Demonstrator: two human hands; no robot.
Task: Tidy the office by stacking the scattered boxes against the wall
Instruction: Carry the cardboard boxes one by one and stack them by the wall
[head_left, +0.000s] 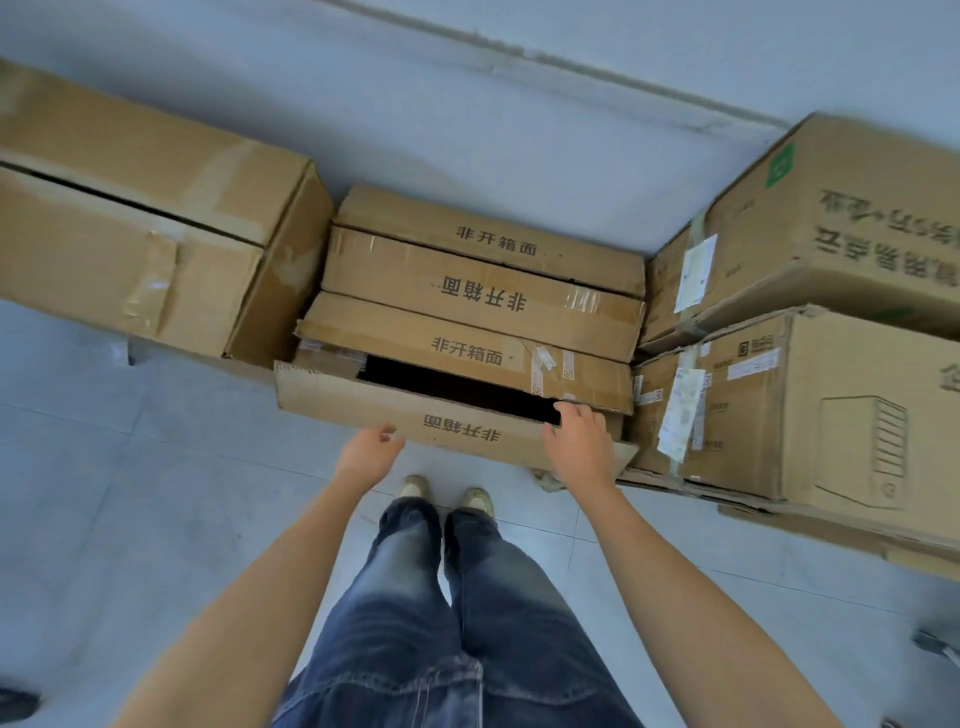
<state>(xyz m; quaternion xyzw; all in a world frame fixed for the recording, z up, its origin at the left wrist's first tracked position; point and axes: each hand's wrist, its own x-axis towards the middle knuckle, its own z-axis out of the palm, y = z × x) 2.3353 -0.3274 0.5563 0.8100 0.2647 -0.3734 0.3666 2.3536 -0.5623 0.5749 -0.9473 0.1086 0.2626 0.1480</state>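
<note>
Several flat cardboard boxes with printed characters stand on edge side by side against the grey wall (519, 119). The nearest flat box (395, 410) has a dark gap open along its top. My right hand (576, 441) rests on that box's right end, fingers curled over the top edge at the gap. My left hand (370, 451) hovers just in front of the same box's front face, fingers loosely curled, holding nothing. Behind it stand the second flat box (457, 343), the third flat box (467, 286) and the one nearest the wall.
A long taped cardboard box (145, 228) lies to the left. On the right two large printed boxes are stacked, upper box (841, 228) on lower box (810, 415), over flattened cardboard. My feet stand on the tiled floor (171, 499) directly before the flat boxes.
</note>
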